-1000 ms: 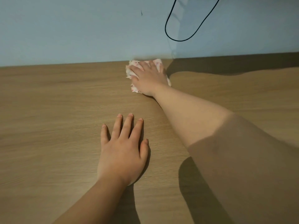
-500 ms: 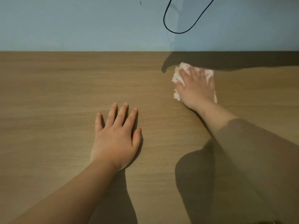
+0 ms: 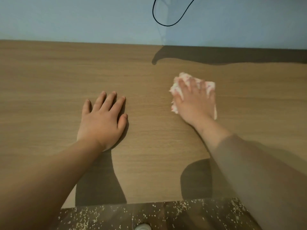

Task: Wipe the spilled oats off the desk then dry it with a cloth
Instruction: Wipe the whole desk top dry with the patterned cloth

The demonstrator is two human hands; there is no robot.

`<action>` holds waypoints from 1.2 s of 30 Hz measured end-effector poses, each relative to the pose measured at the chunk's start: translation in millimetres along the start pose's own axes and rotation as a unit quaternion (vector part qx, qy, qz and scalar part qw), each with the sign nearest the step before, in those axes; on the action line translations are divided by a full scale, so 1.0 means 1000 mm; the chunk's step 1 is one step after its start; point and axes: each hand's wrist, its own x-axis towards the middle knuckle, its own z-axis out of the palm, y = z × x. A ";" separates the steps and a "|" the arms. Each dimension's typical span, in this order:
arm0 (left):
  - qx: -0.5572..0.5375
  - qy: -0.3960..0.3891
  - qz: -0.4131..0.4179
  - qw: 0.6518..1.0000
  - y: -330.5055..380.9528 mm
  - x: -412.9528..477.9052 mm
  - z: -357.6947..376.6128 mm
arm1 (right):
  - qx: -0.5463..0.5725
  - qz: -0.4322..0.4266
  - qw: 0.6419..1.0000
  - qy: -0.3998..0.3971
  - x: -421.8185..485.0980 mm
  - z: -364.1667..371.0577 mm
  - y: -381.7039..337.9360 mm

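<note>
Progress seems far along, judged from how the wood looks. At the left, the left hand (image 3: pixel 101 120) lies flat on the surface (image 3: pixel 41 80), palm down. Its fingers (image 3: pixel 109 100) are straight and a little spread and hold nothing; I think it only supports the body. The wood between the two hands shows no oats and no wet mark that I can make out, though the light is dim and a thin film of water would be hard to see. Below the near edge, the floor (image 3: pixel 166 216) is sprinkled with many pale oats (image 3: pixel 185 204), so the grains appear to be off the surface already. More to the right, the right hand (image 3: pixel 194 103) presses the cloth (image 3: pixel 174 89) down on the surface, with its fingers (image 3: pixel 192 85) stretched over it and not curled round it. The cloth, white with pink marks, is crumpled and comes out past the fingertips and at both sides of the palm. It sits in the right half of the surface, apart from the wall (image 3: pixel 66 19) behind. In my judgement the step in hand is the drying. What is left is to pass the cloth over the rest of the wood, for example the far right strip in shadow.
</note>
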 end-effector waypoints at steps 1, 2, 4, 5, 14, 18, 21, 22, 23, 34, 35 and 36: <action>0.001 0.004 -0.001 1.000 0.000 0.000 0.000 | -0.002 -0.061 0.998 0.016 -0.017 0.001 -0.016; 0.004 0.007 -0.003 1.000 0.001 0.000 0.001 | 0.002 -0.114 0.993 0.015 -0.035 0.002 -0.030; 0.006 0.020 -0.005 1.000 0.002 0.000 0.001 | 0.010 -0.167 0.986 -0.026 -0.072 0.003 -0.053; 0.005 0.035 -0.009 0.999 0.003 -0.002 0.002 | 0.006 -0.184 0.982 -0.045 -0.086 0.002 -0.058; -0.056 0.053 -0.083 0.994 0.012 -0.014 0.010 | 0.027 0.061 0.997 -0.028 -0.061 0.002 0.013; -0.074 0.005 -0.096 0.993 0.014 -0.019 0.008 | 0.019 0.012 0.999 -0.035 -0.104 0.002 -0.035; -0.117 0.014 -0.097 0.988 0.012 -0.027 0.004 | 0.015 -0.133 0.990 -0.036 -0.157 0.005 -0.079; -0.130 0.017 -0.101 0.986 0.012 -0.029 0.003 | 0.016 -0.174 0.983 -0.050 -0.171 0.005 -0.086; -0.133 0.019 -0.105 0.985 0.013 -0.033 0.003 | 0.013 -0.208 0.976 -0.061 -0.180 0.005 -0.086; -0.046 -0.023 -0.128 0.990 0.063 -0.086 0.011 | 0.001 0.012 0.998 -0.056 -0.159 -0.004 0.030; -0.037 -0.023 -0.129 0.991 0.068 -0.088 0.013 | 0.005 -0.017 0.998 -0.054 -0.167 -0.003 0.022; -0.035 -0.023 -0.132 0.990 0.071 -0.088 0.012 | 0.003 -0.058 0.997 -0.050 -0.175 -0.001 0.016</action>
